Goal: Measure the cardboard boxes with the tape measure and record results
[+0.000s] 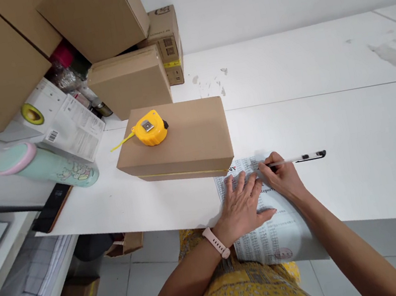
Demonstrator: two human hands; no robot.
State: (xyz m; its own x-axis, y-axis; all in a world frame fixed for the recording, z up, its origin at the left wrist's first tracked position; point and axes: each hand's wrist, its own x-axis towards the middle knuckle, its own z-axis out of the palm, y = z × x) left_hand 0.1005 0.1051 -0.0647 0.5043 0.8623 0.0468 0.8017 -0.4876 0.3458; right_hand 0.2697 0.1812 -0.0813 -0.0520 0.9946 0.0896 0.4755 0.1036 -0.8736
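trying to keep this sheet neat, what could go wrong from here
The near end of the paper hangs past the edge of the table, so it could bend or shift if the left hand eases off. The pen in the right hand might then stray. Also, the tape measure rests on the box; a bump could slide it off.

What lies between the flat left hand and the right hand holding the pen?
In the head view, only the printed sheet shows between the left hand and the right hand; "Report" is legible in that gap.
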